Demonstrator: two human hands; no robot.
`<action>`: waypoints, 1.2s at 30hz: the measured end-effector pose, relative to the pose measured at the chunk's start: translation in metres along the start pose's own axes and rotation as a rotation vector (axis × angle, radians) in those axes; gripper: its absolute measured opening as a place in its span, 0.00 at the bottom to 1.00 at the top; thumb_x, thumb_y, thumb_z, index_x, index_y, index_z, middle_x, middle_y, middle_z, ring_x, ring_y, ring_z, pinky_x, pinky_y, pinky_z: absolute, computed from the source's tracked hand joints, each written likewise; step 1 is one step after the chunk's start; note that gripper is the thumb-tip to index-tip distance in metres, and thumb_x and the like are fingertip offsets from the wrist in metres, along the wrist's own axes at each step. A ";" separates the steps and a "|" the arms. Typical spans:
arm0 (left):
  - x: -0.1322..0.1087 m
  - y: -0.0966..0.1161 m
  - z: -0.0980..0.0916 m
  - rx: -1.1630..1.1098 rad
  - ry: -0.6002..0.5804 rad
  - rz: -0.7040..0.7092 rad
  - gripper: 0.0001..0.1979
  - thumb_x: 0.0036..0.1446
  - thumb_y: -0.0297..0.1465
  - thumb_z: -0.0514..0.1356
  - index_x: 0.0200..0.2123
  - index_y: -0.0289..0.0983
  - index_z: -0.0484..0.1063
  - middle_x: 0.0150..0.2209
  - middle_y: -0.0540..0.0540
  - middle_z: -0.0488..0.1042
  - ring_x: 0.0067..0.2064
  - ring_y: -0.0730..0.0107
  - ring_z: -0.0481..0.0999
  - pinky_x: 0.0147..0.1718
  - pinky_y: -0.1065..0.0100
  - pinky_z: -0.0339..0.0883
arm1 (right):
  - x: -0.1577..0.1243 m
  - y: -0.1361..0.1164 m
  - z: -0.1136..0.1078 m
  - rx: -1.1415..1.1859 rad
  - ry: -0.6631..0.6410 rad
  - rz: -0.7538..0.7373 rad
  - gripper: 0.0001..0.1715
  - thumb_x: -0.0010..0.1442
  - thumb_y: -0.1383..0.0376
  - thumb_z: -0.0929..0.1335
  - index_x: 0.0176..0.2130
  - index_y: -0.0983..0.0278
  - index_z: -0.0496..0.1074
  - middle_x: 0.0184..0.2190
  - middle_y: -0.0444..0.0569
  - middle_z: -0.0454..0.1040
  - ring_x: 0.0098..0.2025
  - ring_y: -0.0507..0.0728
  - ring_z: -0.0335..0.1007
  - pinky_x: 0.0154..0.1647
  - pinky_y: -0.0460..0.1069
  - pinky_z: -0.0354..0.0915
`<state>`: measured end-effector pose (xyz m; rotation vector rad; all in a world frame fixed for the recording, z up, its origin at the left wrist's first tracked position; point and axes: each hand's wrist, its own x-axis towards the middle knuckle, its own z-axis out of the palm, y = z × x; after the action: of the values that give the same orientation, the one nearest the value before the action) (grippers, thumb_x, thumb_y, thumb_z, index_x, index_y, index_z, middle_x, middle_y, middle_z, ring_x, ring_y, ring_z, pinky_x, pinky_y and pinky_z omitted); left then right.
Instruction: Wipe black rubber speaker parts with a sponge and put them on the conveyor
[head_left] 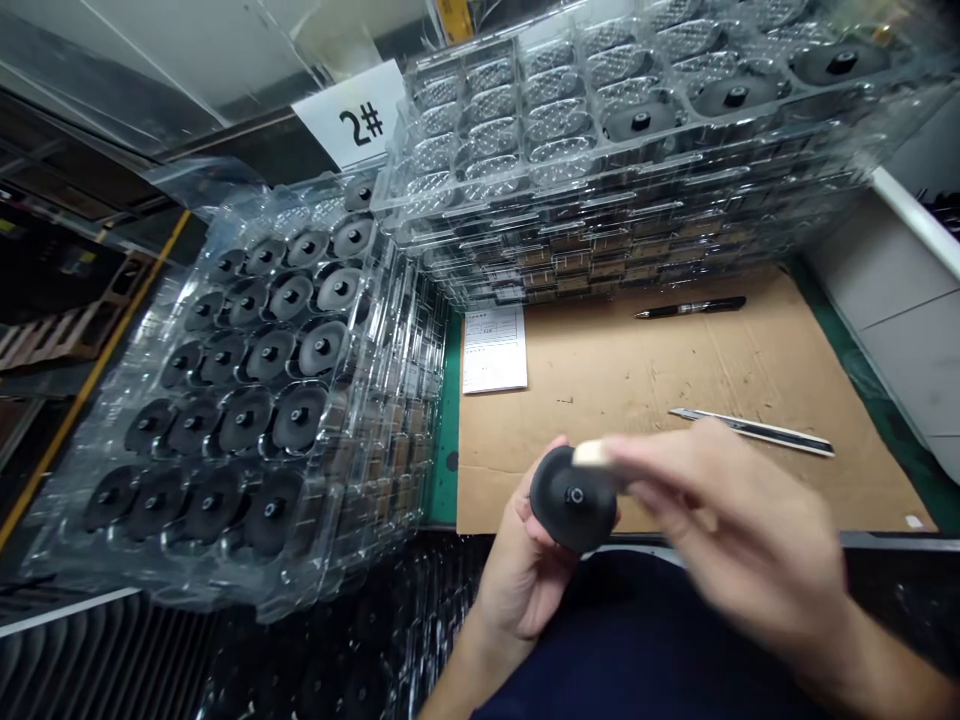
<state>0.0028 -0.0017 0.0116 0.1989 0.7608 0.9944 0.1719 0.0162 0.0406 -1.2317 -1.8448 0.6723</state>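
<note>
A black round disc-shaped part (574, 500) with a small hollow stem at its centre faces up towards me. My left hand (529, 575) grips it from below, fingers wrapped round its edge. Above its right side is my right hand (742, 530), blurred by motion, with fingers bent and close together. A pale cream tip (592, 453) at the end of the right fingers overlaps the disc's upper rim; whether it is a finger cover or a small held piece I cannot make out.
Left, stacked clear plastic trays (322, 480) carry rows of similar black discs. Another clear tray stack (525, 200) at the back has mostly bare pockets. On the cardboard (585, 400) lie a pen (690, 308), a utility knife (757, 430) and a printed paper (495, 350). A "2#" sign (352, 115) stands behind.
</note>
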 end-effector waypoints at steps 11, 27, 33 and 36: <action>0.005 0.001 -0.003 0.141 0.096 0.108 0.29 0.42 0.37 0.69 0.50 0.43 0.70 0.50 0.45 0.73 0.51 0.60 0.72 0.51 0.65 0.63 | 0.001 -0.004 0.007 0.039 -0.128 -0.038 0.20 0.60 0.75 0.61 0.49 0.58 0.69 0.38 0.44 0.75 0.35 0.50 0.69 0.34 0.48 0.58; 0.013 0.007 -0.008 -0.015 0.037 0.032 0.31 0.42 0.41 0.68 0.51 0.45 0.67 0.56 0.44 0.66 0.54 0.51 0.70 0.54 0.55 0.60 | -0.056 0.068 0.027 0.089 -0.140 0.570 0.15 0.61 0.59 0.63 0.45 0.58 0.74 0.43 0.48 0.76 0.44 0.59 0.73 0.39 0.51 0.70; 0.011 0.004 -0.004 -0.013 0.022 0.000 0.32 0.41 0.42 0.68 0.52 0.44 0.66 0.57 0.43 0.65 0.55 0.48 0.68 0.57 0.51 0.57 | -0.058 0.076 0.029 0.044 -0.114 0.580 0.15 0.60 0.59 0.63 0.45 0.58 0.74 0.42 0.47 0.76 0.39 0.56 0.73 0.35 0.50 0.70; 0.010 0.000 -0.003 0.012 0.038 0.011 0.34 0.40 0.42 0.68 0.53 0.44 0.66 0.56 0.43 0.66 0.55 0.50 0.68 0.56 0.53 0.58 | -0.028 0.041 0.014 0.051 0.043 0.485 0.14 0.60 0.61 0.64 0.47 0.55 0.71 0.44 0.45 0.74 0.40 0.54 0.71 0.35 0.47 0.68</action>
<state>0.0042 0.0055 0.0049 0.1955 0.8019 1.0069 0.1869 0.0061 -0.0081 -1.6634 -1.4888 0.9362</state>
